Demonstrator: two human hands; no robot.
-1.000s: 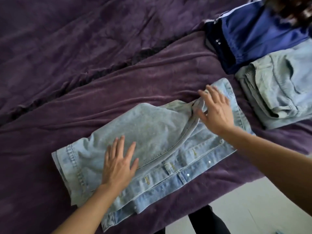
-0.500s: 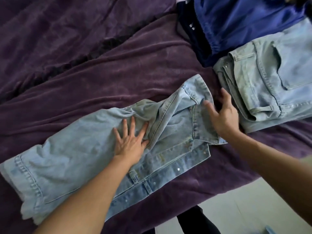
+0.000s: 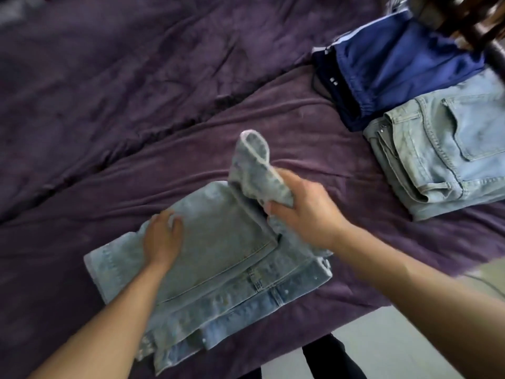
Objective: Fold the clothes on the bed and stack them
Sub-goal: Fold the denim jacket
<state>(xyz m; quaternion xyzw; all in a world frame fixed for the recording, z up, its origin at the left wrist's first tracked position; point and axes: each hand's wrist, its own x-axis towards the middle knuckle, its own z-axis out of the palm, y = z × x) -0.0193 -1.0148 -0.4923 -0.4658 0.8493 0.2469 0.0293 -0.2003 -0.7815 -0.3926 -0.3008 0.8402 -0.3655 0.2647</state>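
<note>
A light blue denim jacket point(image 3: 218, 258) lies partly folded on the purple bed cover point(image 3: 136, 105), near the front edge. My left hand point(image 3: 163, 239) lies on its left part, palm down, fingers bent over the far edge. My right hand point(image 3: 303, 212) grips the jacket's right end and holds it lifted off the bed, so the cloth stands up in a loop above the flat part. To the right lie folded light jeans point(image 3: 448, 154) and, behind them, a folded dark blue garment point(image 3: 393, 69).
The bed's front edge runs diagonally at the lower right, with pale floor point(image 3: 382, 348) beyond it. A dark trouser leg point(image 3: 330, 356) shows below the edge. Something dark and blurred point(image 3: 470, 20) hangs at the top right corner.
My right hand has taken hold of the jacket's right end and lifted it up and leftward. My left hand has slid left to the far edge of the jacket.
</note>
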